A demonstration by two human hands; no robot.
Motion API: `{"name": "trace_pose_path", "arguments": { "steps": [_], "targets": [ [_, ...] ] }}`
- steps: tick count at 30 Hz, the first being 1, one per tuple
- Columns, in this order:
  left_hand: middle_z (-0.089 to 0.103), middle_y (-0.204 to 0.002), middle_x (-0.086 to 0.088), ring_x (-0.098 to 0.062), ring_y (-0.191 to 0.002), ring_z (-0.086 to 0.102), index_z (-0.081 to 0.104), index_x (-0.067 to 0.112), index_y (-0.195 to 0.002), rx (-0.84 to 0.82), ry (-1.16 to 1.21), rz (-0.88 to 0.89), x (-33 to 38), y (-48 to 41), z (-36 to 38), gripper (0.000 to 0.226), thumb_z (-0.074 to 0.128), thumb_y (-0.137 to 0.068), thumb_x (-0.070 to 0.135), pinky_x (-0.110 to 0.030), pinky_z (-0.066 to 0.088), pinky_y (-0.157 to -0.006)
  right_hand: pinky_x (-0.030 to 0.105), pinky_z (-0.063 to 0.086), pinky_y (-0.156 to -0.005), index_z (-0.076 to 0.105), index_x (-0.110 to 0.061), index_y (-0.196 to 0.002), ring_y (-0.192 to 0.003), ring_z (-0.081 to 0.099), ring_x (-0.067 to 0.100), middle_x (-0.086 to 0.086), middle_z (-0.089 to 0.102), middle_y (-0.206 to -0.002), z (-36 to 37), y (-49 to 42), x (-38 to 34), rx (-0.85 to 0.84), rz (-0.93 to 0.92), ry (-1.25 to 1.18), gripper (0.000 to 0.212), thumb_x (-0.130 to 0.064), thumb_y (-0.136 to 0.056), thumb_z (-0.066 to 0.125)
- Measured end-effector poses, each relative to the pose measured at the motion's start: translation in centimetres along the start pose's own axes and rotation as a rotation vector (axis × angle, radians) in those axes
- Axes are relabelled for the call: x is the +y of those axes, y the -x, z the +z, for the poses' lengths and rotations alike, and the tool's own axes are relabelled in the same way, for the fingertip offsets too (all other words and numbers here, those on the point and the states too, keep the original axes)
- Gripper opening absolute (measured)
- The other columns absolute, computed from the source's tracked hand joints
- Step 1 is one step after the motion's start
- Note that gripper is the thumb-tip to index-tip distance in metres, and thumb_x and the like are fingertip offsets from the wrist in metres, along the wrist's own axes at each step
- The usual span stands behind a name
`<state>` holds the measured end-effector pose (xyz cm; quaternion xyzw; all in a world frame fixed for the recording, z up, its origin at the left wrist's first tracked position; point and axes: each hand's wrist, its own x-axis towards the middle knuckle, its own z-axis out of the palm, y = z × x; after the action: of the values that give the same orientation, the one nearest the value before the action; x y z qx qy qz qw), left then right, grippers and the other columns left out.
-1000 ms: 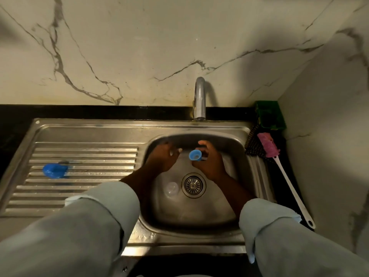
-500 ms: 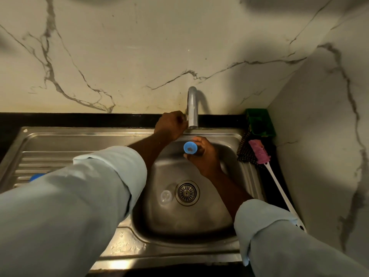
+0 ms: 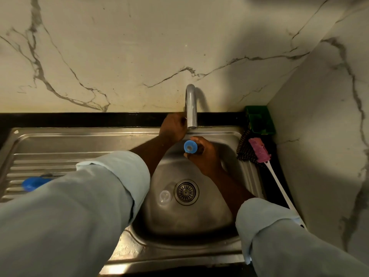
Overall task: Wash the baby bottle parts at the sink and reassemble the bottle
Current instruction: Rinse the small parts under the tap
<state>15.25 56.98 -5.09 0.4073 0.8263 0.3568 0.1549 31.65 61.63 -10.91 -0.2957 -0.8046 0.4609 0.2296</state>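
My right hand (image 3: pixel 206 155) holds a blue ring-shaped bottle part (image 3: pixel 189 146) over the steel sink basin (image 3: pixel 215 212), just below the spout of the chrome tap (image 3: pixel 191 105). My left hand (image 3: pixel 173 127) reaches behind the spout, its fingers closed at the tap's base; what they grip is hidden. A clear round bottle part (image 3: pixel 165 195) lies on the basin floor beside the drain (image 3: pixel 186 192). Another blue bottle piece (image 3: pixel 33 183) rests on the ribbed drainboard, partly covered by my left sleeve. No water is visibly running.
A pink-headed bottle brush with a white handle (image 3: pixel 265 156) lies along the sink's right edge, next to a dark scrubber (image 3: pixel 245 151) and a green holder (image 3: pixel 259 119) in the corner. Marble walls close off the back and right.
My left hand left the basin and went up to the tap's base, staying there. My right hand raised the blue part closer to the spout.
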Motion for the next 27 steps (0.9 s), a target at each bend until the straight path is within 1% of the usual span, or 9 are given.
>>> {"name": "trace_pose_path", "arguments": {
  "steps": [4,8,11,15,17,19,21,24,27],
  "targets": [
    [0.074,-0.102,-0.009,-0.019,-0.095,0.070,0.070,0.009,-0.114,0.000,0.089,0.009,-0.1,0.3,0.0,0.023,0.073,-0.093,0.015,-0.024,0.054,-0.083,0.039,0.058,-0.092,0.067,-0.018,-0.115,-0.100,0.068,0.012,-0.003,0.071,-0.108,0.1,0.3,0.1,-0.011,0.011,0.006,0.048,-0.012,-0.072,0.088],
    [0.070,-0.098,-0.003,-0.010,-0.087,0.063,0.070,0.007,-0.115,0.010,0.070,0.026,-0.2,0.3,-0.2,0.023,0.073,-0.093,0.013,-0.004,0.041,-0.067,0.040,0.058,-0.092,0.067,-0.019,-0.115,-0.101,0.068,0.011,-0.004,0.071,-0.108,0.1,0.4,0.1,-0.021,0.017,0.008,0.049,-0.015,-0.071,0.088],
    [0.072,-0.100,-0.005,-0.008,-0.085,0.063,0.070,0.007,-0.115,0.026,0.073,0.018,-0.5,0.3,0.1,0.022,0.072,-0.093,0.013,0.000,0.041,-0.060,0.041,0.058,-0.092,0.067,-0.018,-0.116,-0.101,0.068,0.011,-0.004,0.071,-0.109,0.2,0.5,0.1,-0.026,0.010,0.012,0.050,-0.017,-0.071,0.088],
    [0.073,-0.106,-0.009,-0.008,-0.088,0.061,0.070,0.008,-0.118,0.039,0.063,-0.004,-0.8,0.2,0.3,0.023,0.069,-0.095,0.012,0.000,0.040,-0.058,0.027,0.055,-0.094,0.067,-0.015,-0.118,-0.103,0.066,0.007,-0.004,0.070,-0.112,0.3,0.6,-0.1,-0.041,-0.017,0.041,0.050,-0.014,-0.073,0.088],
    [0.073,-0.108,-0.010,-0.008,-0.088,0.061,0.071,0.009,-0.117,0.042,0.063,-0.005,-0.9,0.2,0.2,0.021,0.067,-0.097,0.012,0.002,0.040,-0.059,0.018,0.052,-0.092,0.066,-0.015,-0.117,-0.101,0.065,0.003,-0.007,0.069,-0.109,0.3,0.7,-0.3,-0.051,-0.028,0.046,0.048,-0.013,-0.074,0.088],
    [0.074,-0.108,-0.009,-0.009,-0.089,0.062,0.071,0.009,-0.116,0.048,0.064,-0.009,-1.0,0.1,0.3,0.020,0.065,-0.097,0.012,0.003,0.040,-0.061,0.014,0.050,-0.089,0.066,-0.019,-0.115,-0.098,0.064,0.000,-0.010,0.068,-0.107,0.4,0.7,-0.4,-0.050,-0.020,0.045,0.048,-0.014,-0.073,0.088],
    [0.074,-0.107,-0.009,-0.012,-0.091,0.065,0.071,0.011,-0.115,0.049,0.068,-0.012,-1.1,0.1,0.3,0.019,0.065,-0.097,0.013,-0.001,0.039,-0.063,0.016,0.052,-0.089,0.066,-0.020,-0.114,-0.097,0.064,-0.001,-0.011,0.068,-0.106,0.4,0.7,-0.5,-0.048,-0.015,0.051,0.047,-0.015,-0.072,0.088],
    [0.074,-0.104,-0.006,-0.010,-0.088,0.063,0.071,0.011,-0.112,0.047,0.101,-0.018,-0.9,0.2,0.4,0.016,0.065,-0.097,0.014,-0.004,0.036,-0.068,0.026,0.057,-0.086,0.066,-0.020,-0.109,-0.094,0.067,0.006,-0.010,0.069,-0.100,0.2,0.6,-0.4,-0.055,-0.026,0.045,0.042,-0.019,-0.072,0.087],
    [0.069,-0.101,0.001,-0.007,-0.086,0.061,0.070,0.010,-0.116,0.025,0.145,-0.056,-0.8,0.4,0.4,0.018,0.064,-0.098,0.014,-0.003,0.038,-0.065,0.028,0.057,-0.082,0.066,-0.020,-0.104,-0.089,0.067,0.009,-0.010,0.069,-0.094,0.2,0.6,-0.5,-0.065,-0.030,0.026,0.038,-0.020,-0.072,0.087]
  ]
}}
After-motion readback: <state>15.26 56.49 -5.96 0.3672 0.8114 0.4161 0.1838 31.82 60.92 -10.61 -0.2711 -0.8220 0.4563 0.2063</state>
